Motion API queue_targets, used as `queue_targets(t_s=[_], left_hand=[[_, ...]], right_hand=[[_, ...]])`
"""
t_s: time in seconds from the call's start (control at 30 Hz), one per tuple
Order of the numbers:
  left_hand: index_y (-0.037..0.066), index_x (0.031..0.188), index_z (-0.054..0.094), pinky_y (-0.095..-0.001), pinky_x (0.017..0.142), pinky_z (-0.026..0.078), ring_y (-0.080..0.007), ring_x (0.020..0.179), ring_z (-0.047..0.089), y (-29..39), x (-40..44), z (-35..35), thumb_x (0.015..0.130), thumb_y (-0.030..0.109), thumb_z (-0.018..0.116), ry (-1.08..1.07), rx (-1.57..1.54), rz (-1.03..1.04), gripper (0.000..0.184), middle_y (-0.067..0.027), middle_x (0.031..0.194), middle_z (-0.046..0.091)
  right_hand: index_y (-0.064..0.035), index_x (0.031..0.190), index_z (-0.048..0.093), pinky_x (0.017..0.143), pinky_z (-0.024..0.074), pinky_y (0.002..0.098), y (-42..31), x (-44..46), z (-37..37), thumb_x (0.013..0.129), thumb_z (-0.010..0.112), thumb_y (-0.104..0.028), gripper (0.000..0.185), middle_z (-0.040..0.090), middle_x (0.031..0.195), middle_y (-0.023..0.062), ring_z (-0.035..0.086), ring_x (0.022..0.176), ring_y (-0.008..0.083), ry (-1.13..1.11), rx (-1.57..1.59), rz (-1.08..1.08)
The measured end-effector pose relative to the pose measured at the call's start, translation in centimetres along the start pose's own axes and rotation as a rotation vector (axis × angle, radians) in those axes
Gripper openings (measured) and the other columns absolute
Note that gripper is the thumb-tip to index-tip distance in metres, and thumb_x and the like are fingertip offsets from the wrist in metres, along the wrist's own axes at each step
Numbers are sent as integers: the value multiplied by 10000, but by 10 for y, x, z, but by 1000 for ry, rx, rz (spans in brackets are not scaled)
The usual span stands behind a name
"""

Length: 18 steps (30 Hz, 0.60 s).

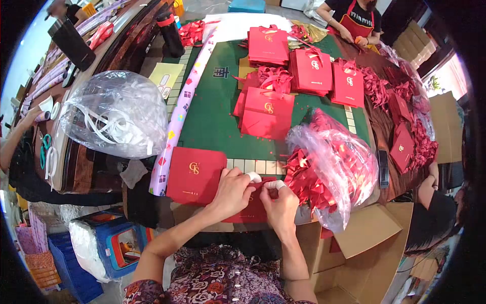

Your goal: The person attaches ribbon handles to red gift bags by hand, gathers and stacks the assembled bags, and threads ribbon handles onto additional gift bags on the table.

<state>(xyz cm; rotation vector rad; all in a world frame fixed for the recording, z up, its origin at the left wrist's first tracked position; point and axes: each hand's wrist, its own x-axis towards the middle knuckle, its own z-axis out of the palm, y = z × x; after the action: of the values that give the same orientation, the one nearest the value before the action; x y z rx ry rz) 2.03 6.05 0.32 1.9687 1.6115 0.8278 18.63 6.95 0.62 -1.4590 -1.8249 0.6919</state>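
Note:
A red paper bag (248, 215) with gold print lies at the table's near edge, partly covered by my hands. My left hand (234, 190) has its fingers closed at the bag's top edge. My right hand (281, 206) pinches at the same edge from the other side, close to a bit of red ribbon. White wrapping covers a finger on each hand. Left of them lies another red paper bag (196, 175), flat and marked with gold letters. Close to my right hand, a clear plastic bag (336, 167) spills many red ribbons.
Stacks of red paper bags (311, 71) stand on the green mat (202, 121). A plastic bag of white ribbon (116, 114) sits at left, beside a patterned roll (185, 101). An open cardboard box (374, 243) is below right. Another person (354, 25) works across the table.

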Motion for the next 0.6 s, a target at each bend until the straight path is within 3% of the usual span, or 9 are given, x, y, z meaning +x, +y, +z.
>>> queue_targets(t_s=[0.27,0.37,0.43,0.6], left_hand=[[111,999,681,-393,787,381,-255,823,549,-3,1,1,802,77,681,9,20,47,199,-70,801,628],[112,993,683,-388,784,382,-252,818,547,1,1,-2,803,78,681,1,3,34,193,-62,803,633],[113,993,685,-388,784,383,-252,817,548,3,-1,0,803,78,683,9,-10,37,193,-61,804,632],[100,994,689,-391,782,387,-258,822,556,2,-3,3,802,83,685,13,-24,55,194,-70,809,636]], right_hand=[[-15,883,659,624,538,365,-3,1,2,792,737,-61,128,690,806,144,689,691,277,-21,24,48],[-8,885,658,619,543,347,0,-2,5,795,731,-54,124,692,801,133,694,681,245,40,64,43],[-1,909,673,635,531,298,-5,-3,2,805,724,-36,122,711,779,92,675,677,140,26,150,183],[-2,909,667,642,529,299,-4,-5,1,797,726,-30,129,706,783,98,670,676,152,35,104,142]])
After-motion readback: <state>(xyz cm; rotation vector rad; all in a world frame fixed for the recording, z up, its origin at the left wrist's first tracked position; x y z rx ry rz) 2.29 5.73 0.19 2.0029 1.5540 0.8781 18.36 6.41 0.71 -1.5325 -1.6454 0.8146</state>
